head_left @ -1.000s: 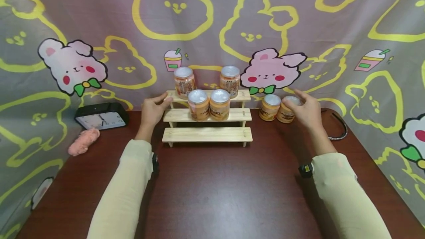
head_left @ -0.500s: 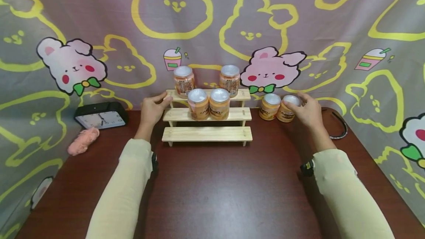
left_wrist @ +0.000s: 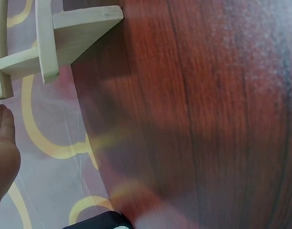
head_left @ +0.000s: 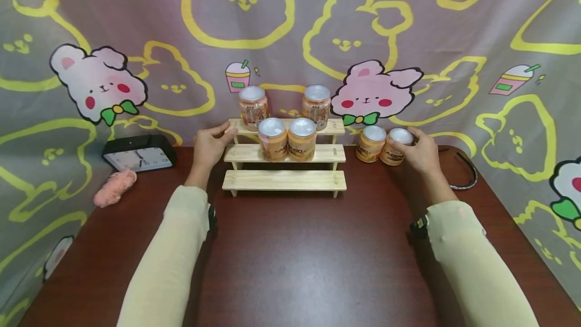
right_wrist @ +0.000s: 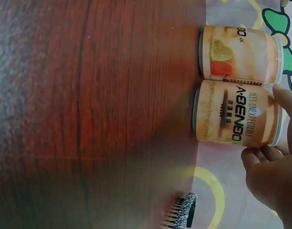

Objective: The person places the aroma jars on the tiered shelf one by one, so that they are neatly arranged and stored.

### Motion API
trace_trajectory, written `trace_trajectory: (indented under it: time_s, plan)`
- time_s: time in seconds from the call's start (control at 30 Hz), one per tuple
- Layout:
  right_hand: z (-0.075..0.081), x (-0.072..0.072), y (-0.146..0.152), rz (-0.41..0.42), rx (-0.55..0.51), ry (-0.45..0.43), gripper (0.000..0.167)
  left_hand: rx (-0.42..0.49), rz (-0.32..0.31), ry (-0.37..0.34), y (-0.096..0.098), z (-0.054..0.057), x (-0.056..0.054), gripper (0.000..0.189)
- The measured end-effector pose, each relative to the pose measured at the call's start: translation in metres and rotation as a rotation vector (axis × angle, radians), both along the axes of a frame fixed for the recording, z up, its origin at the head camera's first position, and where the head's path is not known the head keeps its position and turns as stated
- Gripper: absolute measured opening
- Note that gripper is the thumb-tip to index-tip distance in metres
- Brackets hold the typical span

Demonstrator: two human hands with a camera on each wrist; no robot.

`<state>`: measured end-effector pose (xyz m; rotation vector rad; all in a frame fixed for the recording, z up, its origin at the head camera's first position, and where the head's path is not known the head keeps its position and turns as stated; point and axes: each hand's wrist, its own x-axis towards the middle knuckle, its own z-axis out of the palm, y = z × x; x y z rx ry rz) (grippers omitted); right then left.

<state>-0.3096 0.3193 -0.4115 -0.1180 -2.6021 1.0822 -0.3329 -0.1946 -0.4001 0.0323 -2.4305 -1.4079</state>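
Note:
A three-tier pale wooden display rack (head_left: 283, 179) stands near the patterned cloth. Two orange-labelled cans with silvery lids, a left one (head_left: 254, 109) and a right one (head_left: 316, 107), sit on its top tier. Two more, a left can (head_left: 273, 140) and a right can (head_left: 301, 140), stand side by side on the middle tier. My left hand (head_left: 209, 148) pinches the left end of the top board between thumb and fingers. To the right of the rack, my right hand (head_left: 419, 153) holds the outer can (right_wrist: 236, 114) near its lid. Its neighbour can (right_wrist: 241, 53) stands close beside it.
At the left stand a black-cased clock (head_left: 138, 154) and, before it, a fluffy pink bundle (head_left: 115, 188). A dark toothed hair band (head_left: 469, 173) lies right of my right hand. Cartoon-printed cloth (head_left: 272, 9) hangs behind and beside the brown table (head_left: 290, 266).
My right thumb has slipped down a little from the outer can's lid to its upper side. My left hand keeps its place on the rack. The head view has tilted slightly.

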Motion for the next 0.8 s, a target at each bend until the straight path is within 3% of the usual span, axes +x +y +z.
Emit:
trace_trajectory:
  time_s: [0.47,0.8]
  plan:
    - [0.0004,0.0012,0.0022,-0.009,-0.013,0.028,0.065,0.003,-0.023,0.016,0.0023,0.0001,-0.0007,0.046]
    - [0.0038,0.0060,0.0048,0.004,0.017,0.045,0.060,-0.016,0.005,0.046,0.0014,-0.0005,-0.0007,0.043]
